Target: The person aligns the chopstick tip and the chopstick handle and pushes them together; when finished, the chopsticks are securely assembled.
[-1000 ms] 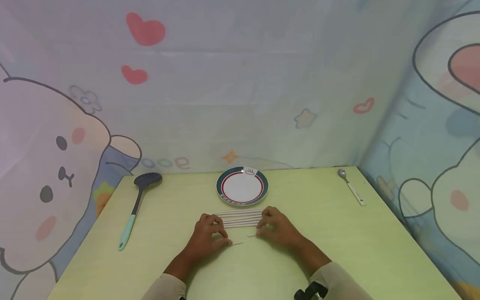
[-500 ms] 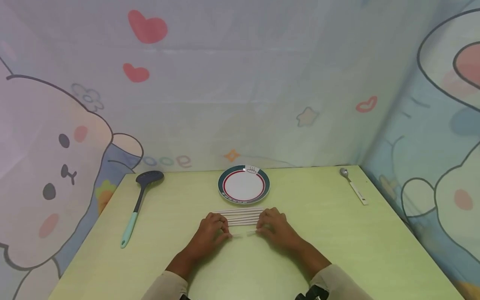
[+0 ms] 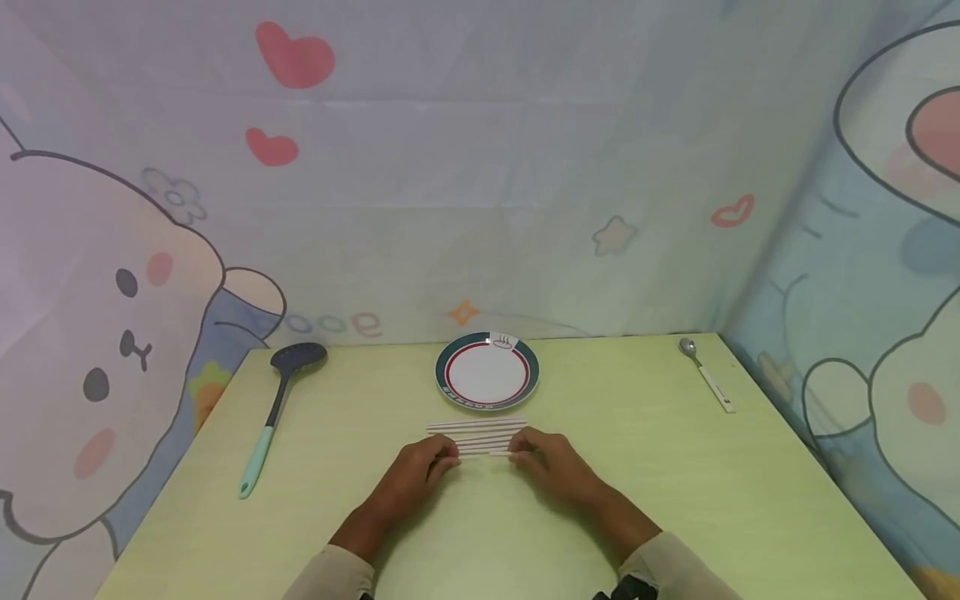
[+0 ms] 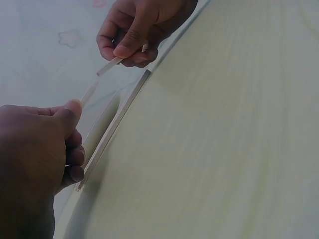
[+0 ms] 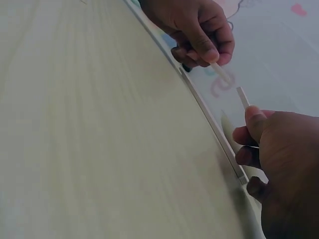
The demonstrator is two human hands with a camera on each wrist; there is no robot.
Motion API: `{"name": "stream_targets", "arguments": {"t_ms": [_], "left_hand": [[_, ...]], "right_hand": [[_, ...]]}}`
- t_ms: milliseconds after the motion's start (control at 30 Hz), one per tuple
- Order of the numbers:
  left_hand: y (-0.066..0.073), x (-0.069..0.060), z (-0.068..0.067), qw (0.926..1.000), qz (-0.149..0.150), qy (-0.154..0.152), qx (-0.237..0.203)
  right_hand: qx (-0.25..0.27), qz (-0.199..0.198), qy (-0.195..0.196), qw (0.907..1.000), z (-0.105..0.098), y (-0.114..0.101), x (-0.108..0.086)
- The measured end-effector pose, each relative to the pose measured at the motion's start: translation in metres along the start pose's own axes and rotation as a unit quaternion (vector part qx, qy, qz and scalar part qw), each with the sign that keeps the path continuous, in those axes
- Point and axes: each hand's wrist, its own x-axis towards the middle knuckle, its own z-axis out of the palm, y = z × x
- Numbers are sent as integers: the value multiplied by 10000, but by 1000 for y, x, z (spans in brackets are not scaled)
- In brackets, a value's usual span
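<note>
In the head view my left hand (image 3: 411, 477) and right hand (image 3: 558, 471) face each other over the front edge of a row of thin pale sticks (image 3: 480, 441), lying side by side. My left thumb and fingers pinch a short whitish, slightly see-through stick (image 4: 89, 93). A thin pale stick (image 5: 242, 97) is pinched between my right thumb and forefinger. Their ends point at each other, with a small gap between them in the right wrist view. The parts inside the hands are hidden. Just behind the row lies a round plate (image 3: 486, 375) with a dark green rim.
A black slotted ladle (image 3: 279, 400) with a mint handle lies on the left of the pale yellow table (image 3: 637, 433). At the back right is a small spoon (image 3: 705, 375) with a white handle. Cartoon-printed cloth (image 3: 480, 167) walls the back and sides.
Both hands, with their pinched sticks, have moved away from me, up to the near edge of the row. The row, plate, ladle and spoon stay in place.
</note>
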Motion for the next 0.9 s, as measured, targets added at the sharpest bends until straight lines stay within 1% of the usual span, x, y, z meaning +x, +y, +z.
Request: {"name": "stream_targets", "arguments": {"t_ms": [133, 200, 300, 400, 600, 900], "left_hand": [[1, -1, 1, 9987, 409, 193, 237], [0, -1, 1, 9981, 544, 212, 212], [0, -1, 0, 9982, 561, 206, 41], [0, -1, 0, 9983, 542, 200, -29], [0, -1, 1, 9980, 606, 166, 39], [0, 0, 1, 9965, 777, 295, 67]], "right_hand": [[152, -111, -134, 9997, 3, -2, 0], [160, -171, -169, 9996, 5, -3, -1], [156, -201, -186, 9995, 7, -3, -1], [89, -179, -177, 9996, 9, -3, -1], [98, -111, -168, 9997, 11, -1, -1], [-1, -138, -183, 9997, 9, -5, 0]]}}
